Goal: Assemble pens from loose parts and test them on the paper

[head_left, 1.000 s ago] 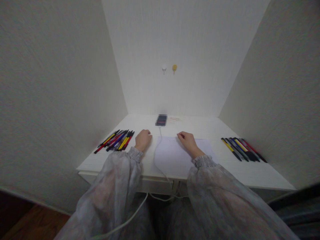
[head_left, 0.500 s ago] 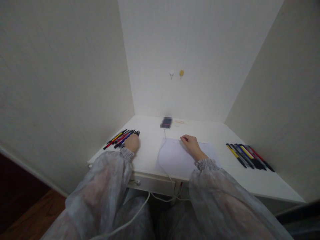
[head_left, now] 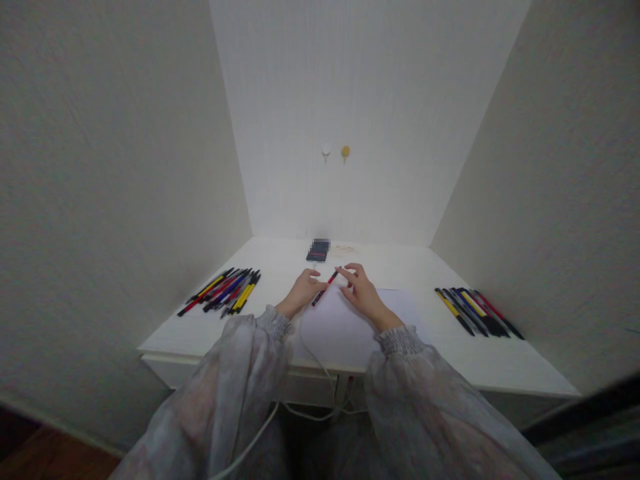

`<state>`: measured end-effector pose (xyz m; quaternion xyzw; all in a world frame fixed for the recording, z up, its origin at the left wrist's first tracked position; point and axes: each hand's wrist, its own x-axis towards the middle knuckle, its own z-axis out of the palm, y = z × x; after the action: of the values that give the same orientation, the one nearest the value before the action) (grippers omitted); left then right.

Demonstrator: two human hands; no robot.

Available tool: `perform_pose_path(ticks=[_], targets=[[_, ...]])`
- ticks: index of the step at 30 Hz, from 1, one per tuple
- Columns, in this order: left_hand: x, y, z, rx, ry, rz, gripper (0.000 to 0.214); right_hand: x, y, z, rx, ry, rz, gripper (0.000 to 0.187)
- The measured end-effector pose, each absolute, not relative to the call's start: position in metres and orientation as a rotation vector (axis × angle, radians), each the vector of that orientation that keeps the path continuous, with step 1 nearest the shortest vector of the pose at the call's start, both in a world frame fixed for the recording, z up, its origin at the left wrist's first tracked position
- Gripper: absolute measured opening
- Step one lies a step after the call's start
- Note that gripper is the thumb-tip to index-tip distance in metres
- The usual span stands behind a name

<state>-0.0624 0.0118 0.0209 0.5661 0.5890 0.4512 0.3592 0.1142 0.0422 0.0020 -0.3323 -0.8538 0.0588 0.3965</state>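
A red pen [head_left: 320, 296] with a black upper end slants above the sheet of white paper [head_left: 340, 330]. My left hand [head_left: 304, 292] grips it around the middle between thumb and fingers. Close by on the other side, my right hand [head_left: 364, 293] has its fingers curved and apart. One of its fingertips is at the pen's upper end; whether it presses on it I cannot tell. To the left lies a loose pile of pens [head_left: 227, 288] in black, red, blue, yellow and grey.
A row of pens [head_left: 477, 313] lies on the right of the white desk [head_left: 280, 257]. At the back sits a phone [head_left: 318, 252], with a white cable [head_left: 316, 357] running over the paper and off the front edge. Walls enclose three sides; two hooks [head_left: 345, 153] are on the back wall.
My left hand has come from the left pile to the middle, now with the red pen. My right hand has opened its fingers and moved to the pen. The view has shifted a little.
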Motion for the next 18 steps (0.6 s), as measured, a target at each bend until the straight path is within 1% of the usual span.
perform_pose_path(ticks=[2,5,7,9,10,13,16,18], targets=[[-0.043,0.013,0.020,1.382,1.338,1.175,0.041,0.113,0.039,0.003,-0.794,-2.221,0.140,0.047],[-0.030,0.019,0.018,1.344,1.126,1.202,0.035,0.113,0.040,0.003,-0.729,-2.200,0.202,0.036],[-0.030,0.024,0.017,1.348,1.030,1.229,0.033,0.112,0.043,0.002,-0.745,-2.071,0.320,0.026],[-0.033,0.028,0.014,1.358,0.994,1.291,0.033,0.111,0.047,0.002,-0.791,-1.855,0.526,0.017],[-0.035,0.029,0.013,1.368,0.998,1.326,0.033,0.110,0.049,0.003,-0.800,-1.737,0.660,0.016],[-0.037,0.031,0.006,1.476,1.040,1.351,0.034,0.108,0.051,0.006,-0.735,-1.445,1.035,0.024],[-0.036,0.032,0.000,1.592,1.067,1.304,0.039,0.107,0.050,0.010,-0.694,-1.328,1.199,0.028],[-0.034,0.033,-0.003,1.620,1.093,1.295,0.036,0.107,0.049,0.010,-0.722,-1.319,1.231,0.028]])
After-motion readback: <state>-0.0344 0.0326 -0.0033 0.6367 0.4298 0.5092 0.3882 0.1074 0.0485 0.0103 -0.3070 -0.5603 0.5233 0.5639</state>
